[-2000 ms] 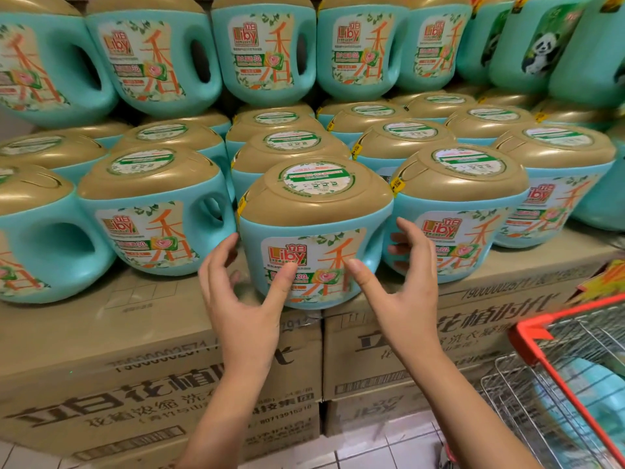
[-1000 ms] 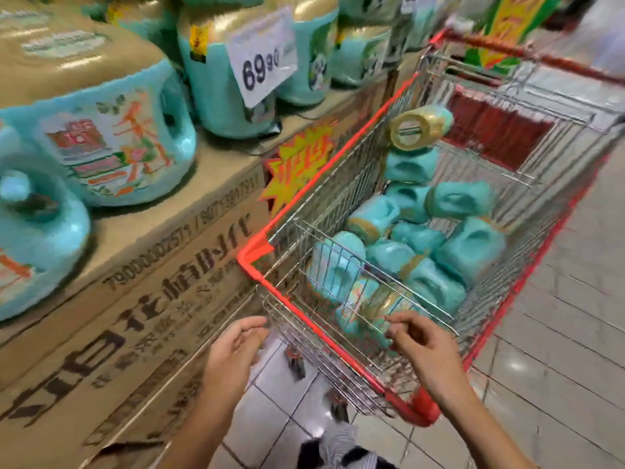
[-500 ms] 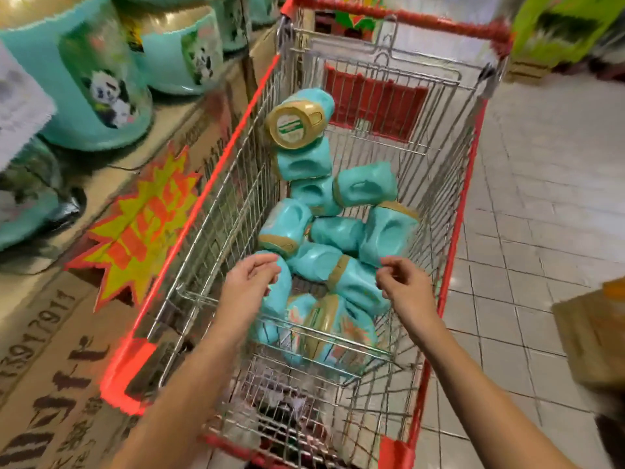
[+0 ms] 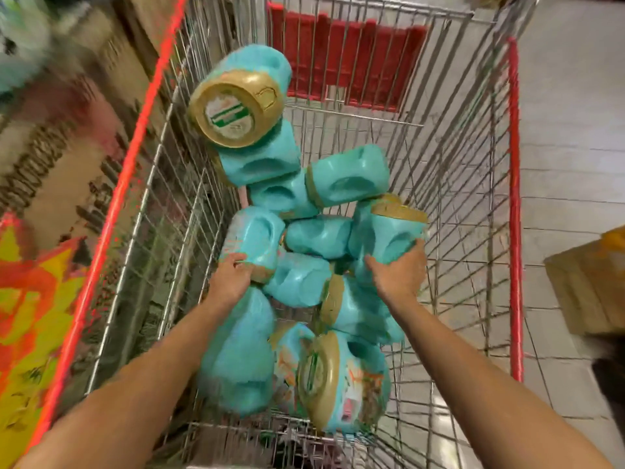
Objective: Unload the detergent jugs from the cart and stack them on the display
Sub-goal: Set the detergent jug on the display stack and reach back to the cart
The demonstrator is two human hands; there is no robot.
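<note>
Both hands are down in the cart (image 4: 514, 164), where the jugs (image 4: 304, 282) are heaped loose through the centre of the frame. The left hand (image 4: 233, 275) is curled over the near end of the centre-left jug (image 4: 257, 231). The right hand (image 4: 399, 272) is wrapped under the base of the centre-right jug (image 4: 395, 235). Neither handle is being used, so a one-handed hold on a smooth body could well be lost on the lift. The top jug (image 4: 263, 72), propped high at upper centre, may be toppled once those beneath are pulled. A green-and-white sticker (image 4: 230, 115) is seen on its gold cap, but nothing can be read. The dark print on the cardboard boxes (image 4: 50, 164) at left and the starburst sign (image 4: 30, 299) at lower left are blurred out too.
</note>
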